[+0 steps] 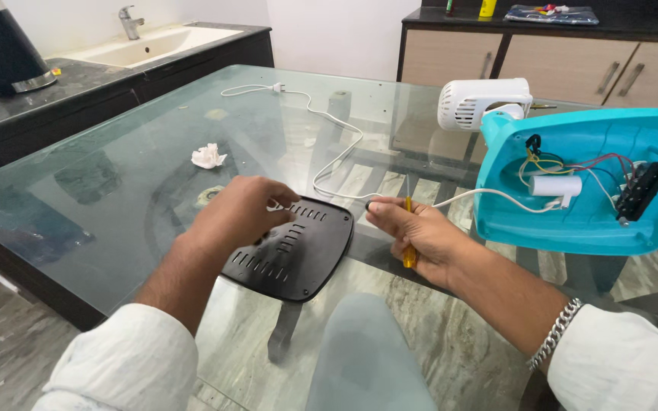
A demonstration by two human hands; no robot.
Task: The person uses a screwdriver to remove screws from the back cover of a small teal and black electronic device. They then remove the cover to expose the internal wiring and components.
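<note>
Surface: a glass surface (116, 152) is seen, dark counter with sink (154, 46) behind.
Left hand (241, 213): fingers are spread on the black vented cover (298, 255), lying on the glass.
Right hand (416, 232): fingers are closed around a yellow screwdriver (408, 255).

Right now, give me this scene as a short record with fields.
Left hand: rests on black vented cover
Right hand: holds yellow-handled screwdriver, its tip by the cover's edge
Surface: glass table
Right side: open turquoise fan base, wires exposed
Behind it: white motor housing
Also: white cord, crumpled tissue
</note>
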